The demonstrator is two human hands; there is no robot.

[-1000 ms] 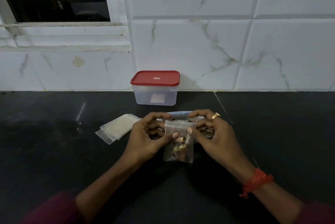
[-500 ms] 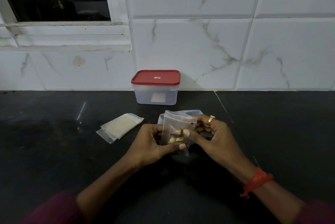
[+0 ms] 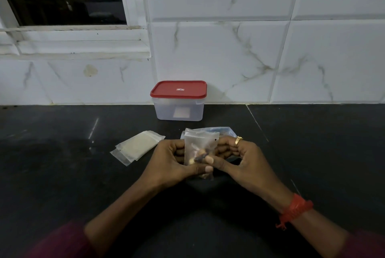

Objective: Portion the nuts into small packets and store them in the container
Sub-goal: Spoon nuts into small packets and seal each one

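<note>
A small clear packet (image 3: 200, 143) with several nuts at its bottom stands upright between my two hands above the dark counter. My left hand (image 3: 173, 163) grips its lower left side, thumb across the front. My right hand (image 3: 239, 159), wearing a gold ring, pinches its right side with thumb and curled fingers. Behind the packet lies a larger clear bag (image 3: 225, 131), mostly hidden by my hands. A translucent container (image 3: 179, 109) with a red lid (image 3: 178, 89) on it stands against the wall behind.
A small stack of empty clear packets (image 3: 136, 146) lies on the black counter (image 3: 62, 174) left of my hands. A white marble-tiled wall and a window frame (image 3: 73, 45) close off the back.
The packet hung down from my fingers by its top a second ago. It has since turned top up and now sits lower in both hands.
</note>
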